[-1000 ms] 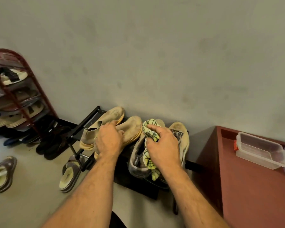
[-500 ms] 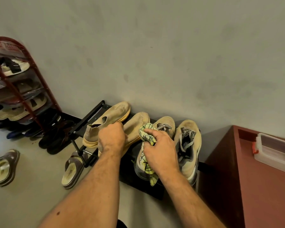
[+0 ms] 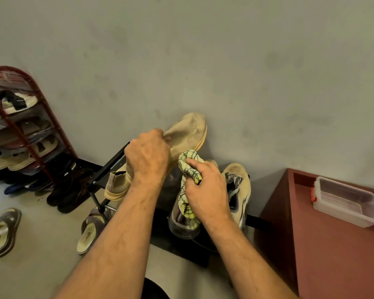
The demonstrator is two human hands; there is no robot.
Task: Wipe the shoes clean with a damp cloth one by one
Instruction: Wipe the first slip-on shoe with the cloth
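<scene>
My left hand grips a tan knit slip-on shoe and holds it lifted above the black rack, toe pointing up toward the wall. My right hand holds a bunched yellow-green patterned cloth just below the lifted shoe's sole; whether the cloth touches it is unclear. The matching tan slip-on still rests on the rack at the left. Two beige lace-up sneakers sit on the rack under and right of my right hand.
A red wire shoe rack full of sandals stands at the left, with dark shoes on the floor beside it. Loose sandals lie on the floor. A red-brown cabinet at the right carries a clear plastic box.
My left hand has lifted the right tan slip-on off the rack, up toward the wall. My right hand has kept the cloth and stayed over the sneakers.
</scene>
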